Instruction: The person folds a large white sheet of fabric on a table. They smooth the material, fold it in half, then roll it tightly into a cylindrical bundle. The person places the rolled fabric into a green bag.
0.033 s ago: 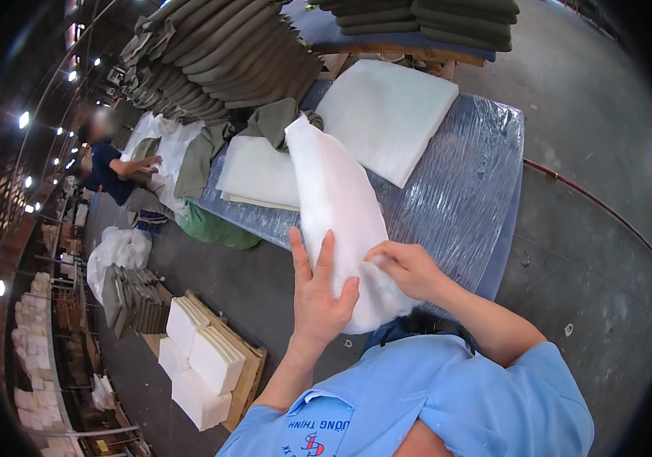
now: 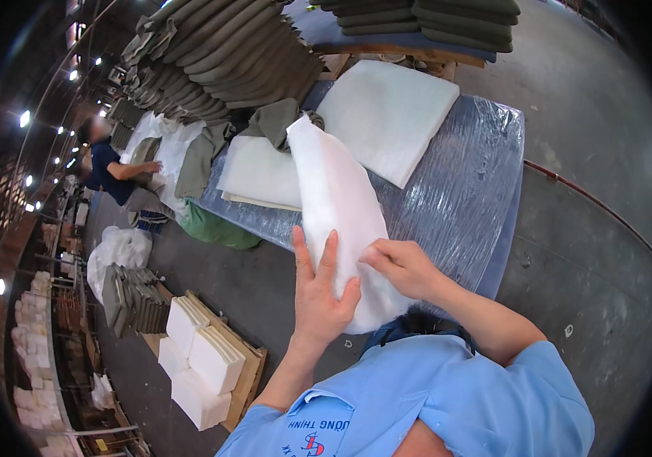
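Centrally, a long, tapered white cushion (image 2: 341, 190) is shown, extended over the near edge of a film-wrapped blue surface (image 2: 463, 190). Its left side is touched by the left hand (image 2: 320, 293), whose grip is spread, with fingers and thumb held apart. At its right part the right hand (image 2: 402, 268) is placed with curled fingers; whether that grip is clamped on the cushion cannot be told. On the surface, a folded white sheet (image 2: 257, 171) and a thick white pad (image 2: 391, 110) are laid beyond. Farther back, grey-green cushions (image 2: 227, 53) are stacked. At lower left, white blocks (image 2: 204, 346) are piled on a wooden pallet (image 2: 248, 375).
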Tool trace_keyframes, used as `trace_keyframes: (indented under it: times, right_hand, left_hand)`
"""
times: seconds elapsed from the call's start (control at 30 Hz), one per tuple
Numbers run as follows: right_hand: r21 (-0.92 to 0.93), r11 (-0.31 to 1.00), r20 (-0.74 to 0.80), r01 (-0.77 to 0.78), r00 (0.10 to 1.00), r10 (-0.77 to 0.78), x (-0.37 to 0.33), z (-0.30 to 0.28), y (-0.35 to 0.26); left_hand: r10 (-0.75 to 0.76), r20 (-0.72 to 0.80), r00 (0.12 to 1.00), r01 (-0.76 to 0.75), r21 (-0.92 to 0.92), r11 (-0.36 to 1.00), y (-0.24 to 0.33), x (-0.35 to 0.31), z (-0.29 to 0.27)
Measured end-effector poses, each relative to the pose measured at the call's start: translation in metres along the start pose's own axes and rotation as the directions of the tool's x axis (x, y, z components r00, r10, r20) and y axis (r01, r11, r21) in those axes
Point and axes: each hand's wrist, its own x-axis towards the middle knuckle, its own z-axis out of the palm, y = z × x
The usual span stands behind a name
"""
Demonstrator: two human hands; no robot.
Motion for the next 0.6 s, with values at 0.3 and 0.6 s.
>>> trace_keyframes:
  times: [0.3,0.6]
  right_hand:
    - [-0.068,0.997,0.092,0.02,0.996,-0.014,0.018,0.019,-0.018]
    - [-0.168,0.98,-0.094,-0.11,0.991,0.095,0.009,0.018,0.047]
  left_hand:
    - [0.024,0.169,0.985,0.049,-0.417,0.907,-0.008,0.01,-0.023]
    - [-0.098,0.024,0.995,0.096,-0.517,0.851,-0.024,0.011,0.0]
